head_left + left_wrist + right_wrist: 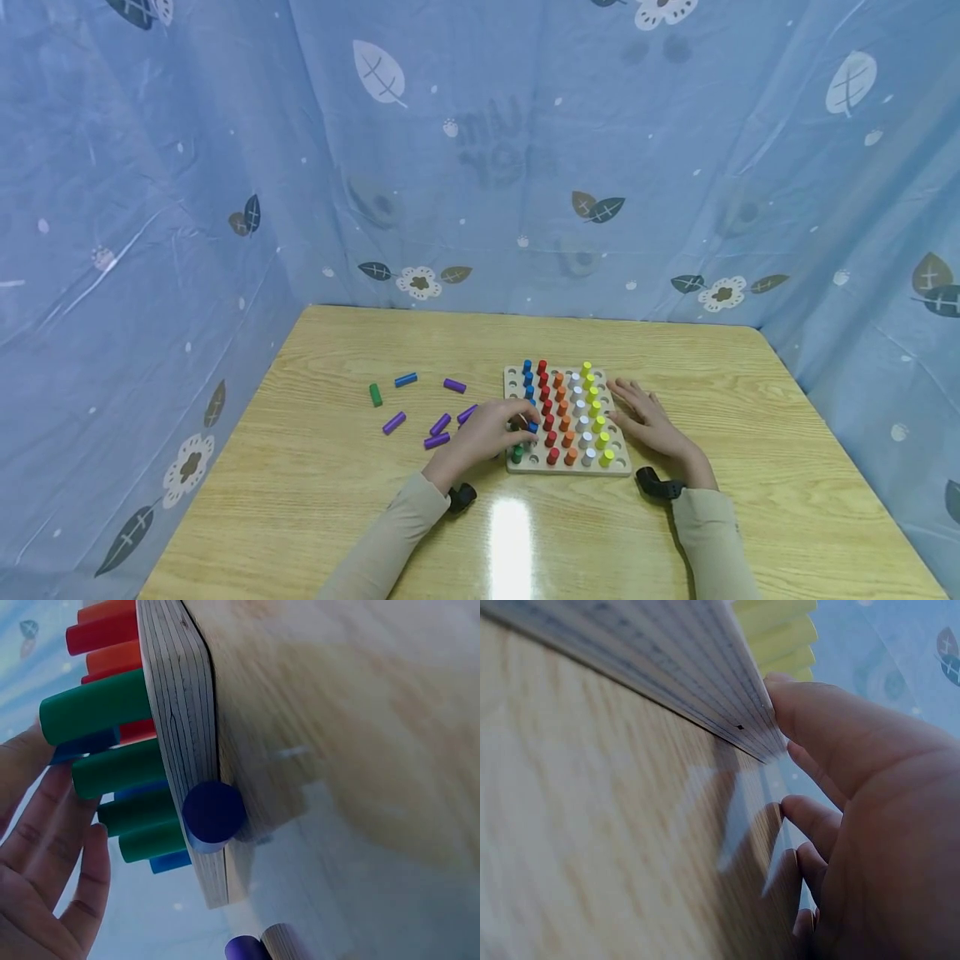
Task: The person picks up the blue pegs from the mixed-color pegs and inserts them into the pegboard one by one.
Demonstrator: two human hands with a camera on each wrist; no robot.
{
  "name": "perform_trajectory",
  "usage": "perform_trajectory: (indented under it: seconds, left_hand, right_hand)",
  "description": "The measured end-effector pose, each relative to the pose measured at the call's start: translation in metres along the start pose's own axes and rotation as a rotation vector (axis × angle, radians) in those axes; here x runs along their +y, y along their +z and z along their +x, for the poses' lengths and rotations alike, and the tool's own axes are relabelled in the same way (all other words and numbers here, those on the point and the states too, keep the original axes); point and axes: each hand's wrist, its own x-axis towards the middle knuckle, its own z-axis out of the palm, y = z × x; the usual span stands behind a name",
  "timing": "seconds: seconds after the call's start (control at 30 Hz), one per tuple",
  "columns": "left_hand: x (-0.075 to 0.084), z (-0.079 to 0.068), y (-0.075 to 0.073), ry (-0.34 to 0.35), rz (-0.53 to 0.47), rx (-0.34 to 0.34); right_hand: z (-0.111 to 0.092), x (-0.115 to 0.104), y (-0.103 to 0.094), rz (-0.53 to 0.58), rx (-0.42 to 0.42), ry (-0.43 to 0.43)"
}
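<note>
A wooden pegboard (568,469) holds rows of green, blue, red, orange, white and yellow pegs. Above the near left part of it, my left hand (491,432) pinches a blue peg (532,427) between thumb and fingers. In the left wrist view that blue peg (88,744) is partly hidden behind green pegs (97,705); whether it sits in its hole I cannot tell. At the board's right edge rests my right hand (654,422), fingers spread and fairly straight. Its thumb (810,720) touches the board's side in the right wrist view.
Left of the board lie several loose purple pegs (393,422), a blue peg (406,379) and a green peg (376,395). The wooden table (300,500) meets a blue patterned curtain (525,250) at the back and sides.
</note>
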Motion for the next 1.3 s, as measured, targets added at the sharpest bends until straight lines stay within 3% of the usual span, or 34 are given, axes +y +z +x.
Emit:
perform_trajectory:
  seconds: [0.3, 0.9, 1.3]
  left_hand:
    - [-0.0009, 0.0027, 0.0, -0.005, 0.037, -0.005]
    - [0.005, 0.0017, 0.0005, -0.065, 0.081, -0.034]
    - [0.0029, -0.0009, 0.0052, -0.054, 0.101, -0.045]
  right_hand:
    - [0.0012, -0.0029, -0.0045, 0.029, -0.025, 0.048]
    - [0.0034, -0.0035, -0.0029, 0.002, 0.006, -0.056]
    - [-0.0016, -0.0045, -0.0006, -0.004, -0.004, -0.007]
